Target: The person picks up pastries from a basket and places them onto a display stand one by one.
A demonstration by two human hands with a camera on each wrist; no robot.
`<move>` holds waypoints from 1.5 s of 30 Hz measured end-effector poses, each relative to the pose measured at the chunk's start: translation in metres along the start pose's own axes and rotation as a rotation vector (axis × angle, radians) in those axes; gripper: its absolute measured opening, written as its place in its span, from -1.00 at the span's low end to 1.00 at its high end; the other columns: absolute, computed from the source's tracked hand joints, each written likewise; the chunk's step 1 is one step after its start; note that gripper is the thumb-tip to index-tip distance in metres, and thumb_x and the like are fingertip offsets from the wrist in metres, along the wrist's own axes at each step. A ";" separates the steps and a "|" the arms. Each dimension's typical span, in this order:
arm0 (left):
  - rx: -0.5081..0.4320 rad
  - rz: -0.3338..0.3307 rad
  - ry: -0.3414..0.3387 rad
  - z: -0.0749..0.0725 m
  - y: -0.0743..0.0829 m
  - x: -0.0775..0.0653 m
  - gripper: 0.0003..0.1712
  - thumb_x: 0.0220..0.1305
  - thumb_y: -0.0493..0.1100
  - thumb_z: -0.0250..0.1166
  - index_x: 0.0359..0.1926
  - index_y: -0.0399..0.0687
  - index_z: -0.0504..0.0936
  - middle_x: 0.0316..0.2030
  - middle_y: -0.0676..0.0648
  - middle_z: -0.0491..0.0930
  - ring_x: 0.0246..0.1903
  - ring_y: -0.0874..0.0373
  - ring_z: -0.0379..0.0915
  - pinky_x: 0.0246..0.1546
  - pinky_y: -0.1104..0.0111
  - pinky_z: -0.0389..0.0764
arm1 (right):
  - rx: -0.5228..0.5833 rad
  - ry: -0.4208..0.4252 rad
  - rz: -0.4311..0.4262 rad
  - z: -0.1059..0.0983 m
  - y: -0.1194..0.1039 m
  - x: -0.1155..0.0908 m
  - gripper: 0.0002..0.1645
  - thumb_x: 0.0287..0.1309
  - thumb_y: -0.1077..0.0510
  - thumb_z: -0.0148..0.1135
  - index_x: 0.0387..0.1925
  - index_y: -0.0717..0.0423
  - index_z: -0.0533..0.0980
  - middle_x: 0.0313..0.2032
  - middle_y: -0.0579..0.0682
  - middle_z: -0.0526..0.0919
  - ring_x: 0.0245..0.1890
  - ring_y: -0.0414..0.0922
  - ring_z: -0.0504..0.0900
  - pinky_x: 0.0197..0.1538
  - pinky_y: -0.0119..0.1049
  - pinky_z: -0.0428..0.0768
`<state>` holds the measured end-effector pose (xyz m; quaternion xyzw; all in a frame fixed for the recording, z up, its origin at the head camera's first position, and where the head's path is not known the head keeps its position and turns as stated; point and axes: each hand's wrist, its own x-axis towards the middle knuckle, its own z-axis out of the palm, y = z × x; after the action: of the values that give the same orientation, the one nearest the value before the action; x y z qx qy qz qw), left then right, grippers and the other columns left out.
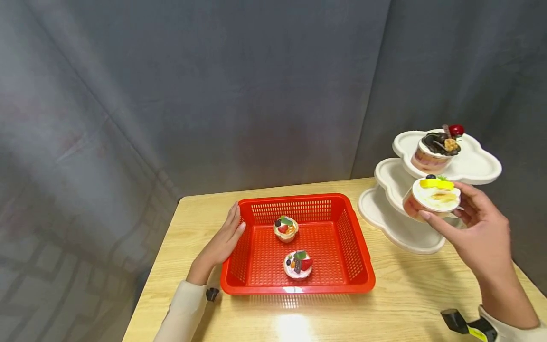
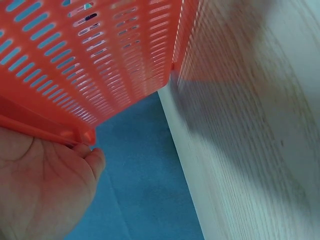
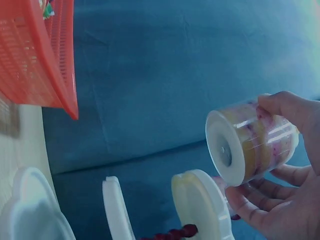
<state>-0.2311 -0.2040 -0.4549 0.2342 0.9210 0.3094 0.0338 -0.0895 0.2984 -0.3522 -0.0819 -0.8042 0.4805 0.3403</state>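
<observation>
My right hand (image 1: 478,228) grips a clear dessert cup (image 1: 416,202) between thumb and fingers, in front of the white tiered stand (image 1: 395,223). The cup has pink and yellow layers, white cream and a yellow piece with a blueberry on top. In the right wrist view the cup (image 3: 260,145) tilts, showing its round base. My left hand (image 1: 224,237) rests along the left rim of a red plastic basket (image 1: 325,256), fingers extended. Its palm lies against the rim in the left wrist view. Two fruit tarts, one behind (image 1: 285,230) and one nearer (image 1: 297,266), sit inside the basket.
Another dessert cup (image 1: 431,159), topped with dark pieces and a cherry, stands on the stand's top tier. The tiers are cloud-shaped and staggered at the right of the wooden table (image 1: 401,304). A grey curtain (image 1: 265,95) hangs behind the table.
</observation>
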 end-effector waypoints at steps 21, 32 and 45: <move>0.007 0.003 0.001 0.002 -0.001 0.000 -0.23 0.66 0.07 -0.18 0.62 -0.11 -0.29 0.61 0.05 -0.45 0.59 0.01 -0.43 0.48 -0.08 -0.02 | 0.109 0.150 0.008 -0.036 0.003 0.045 -0.13 -0.01 0.61 0.34 0.36 0.10 0.44 0.10 -0.23 0.57 -0.01 -0.36 0.54 -0.03 -0.74 0.44; -0.003 -0.001 0.005 0.002 0.000 0.000 -0.22 0.65 0.07 -0.17 0.62 -0.11 -0.28 0.61 0.05 -0.45 0.59 0.01 -0.44 0.48 -0.10 -0.02 | 0.102 0.208 0.053 -0.045 0.014 0.070 -0.17 0.10 0.54 0.34 0.37 0.00 0.42 0.05 -0.33 0.51 -0.03 -0.43 0.49 0.00 -0.75 0.42; 0.008 -0.013 -0.001 0.000 0.001 -0.001 -0.20 0.64 0.14 -0.20 0.63 -0.10 -0.28 0.61 0.06 -0.44 0.59 0.02 -0.43 0.48 -0.09 -0.01 | 0.140 0.234 0.076 -0.047 0.038 0.097 -0.18 0.06 0.51 0.39 0.33 -0.03 0.45 -0.01 -0.31 0.54 -0.09 -0.47 0.53 -0.04 -0.75 0.45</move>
<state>-0.2299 -0.2037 -0.4542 0.2284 0.9239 0.3051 0.0355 -0.1405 0.3962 -0.3236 -0.1439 -0.7200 0.5350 0.4179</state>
